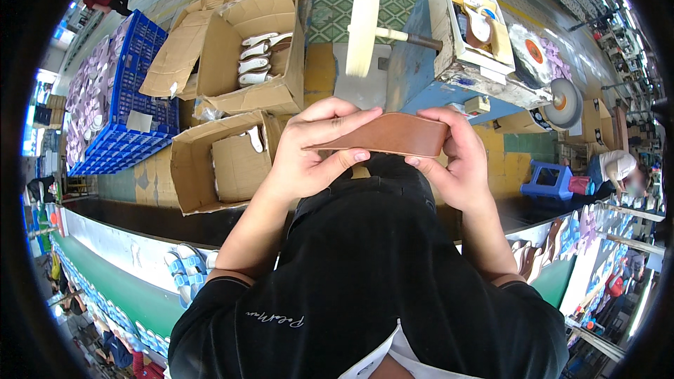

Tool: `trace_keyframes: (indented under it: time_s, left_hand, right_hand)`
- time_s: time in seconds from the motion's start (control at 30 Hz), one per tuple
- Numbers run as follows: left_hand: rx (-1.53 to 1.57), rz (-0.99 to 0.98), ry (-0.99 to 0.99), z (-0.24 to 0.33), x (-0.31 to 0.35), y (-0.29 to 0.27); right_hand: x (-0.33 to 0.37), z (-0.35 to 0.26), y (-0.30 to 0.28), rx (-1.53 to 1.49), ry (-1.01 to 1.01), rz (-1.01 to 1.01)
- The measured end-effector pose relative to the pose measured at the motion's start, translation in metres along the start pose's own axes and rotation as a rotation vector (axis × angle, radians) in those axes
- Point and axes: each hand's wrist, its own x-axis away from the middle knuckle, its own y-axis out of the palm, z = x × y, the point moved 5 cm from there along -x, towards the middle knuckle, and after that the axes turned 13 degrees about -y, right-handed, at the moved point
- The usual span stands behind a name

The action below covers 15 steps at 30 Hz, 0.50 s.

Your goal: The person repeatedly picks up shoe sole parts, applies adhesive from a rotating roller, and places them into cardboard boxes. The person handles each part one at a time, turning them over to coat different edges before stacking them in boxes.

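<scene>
A brown wedge shoe sole [401,135] is held level in front of my body, its thick end to the right and its thin end to the left. My left hand [316,142] grips the thin part, fingers along the top edge and thumb below. Around the thick rounded end, my right hand [458,156] is closed, its thumb near the lower edge. Beyond the hands, a pale buffing wheel [363,30] sits on a shaft from a blue machine [414,74].
Left are an open carton [250,95] holding several white soles, a lower carton [193,168] and a blue crate [144,116]. A white tray [484,60] and a grey wheel [565,103] are on the right. Behind me runs a green conveyor [116,274] with sandals [186,270]. A blue stool [546,180] stands right.
</scene>
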Motion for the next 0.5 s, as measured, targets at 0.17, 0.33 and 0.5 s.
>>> trace_keyframes:
  time_s: [0.17, 0.33, 0.5]
  left_hand:
    - [0.013, 0.173, 0.078, -0.014, 0.013, -0.002]
    - [0.318, 0.365, 0.058, -0.036, 0.012, -0.002]
    - [0.595, 0.281, -0.192, -0.045, 0.011, 0.005]
  right_hand:
    - [0.001, 0.000, 0.001, -0.017, 0.005, 0.035]
    - [0.003, 0.010, 0.011, -0.081, 0.076, 0.096]
    - [0.004, 0.011, 0.015, -0.076, 0.065, 0.125]
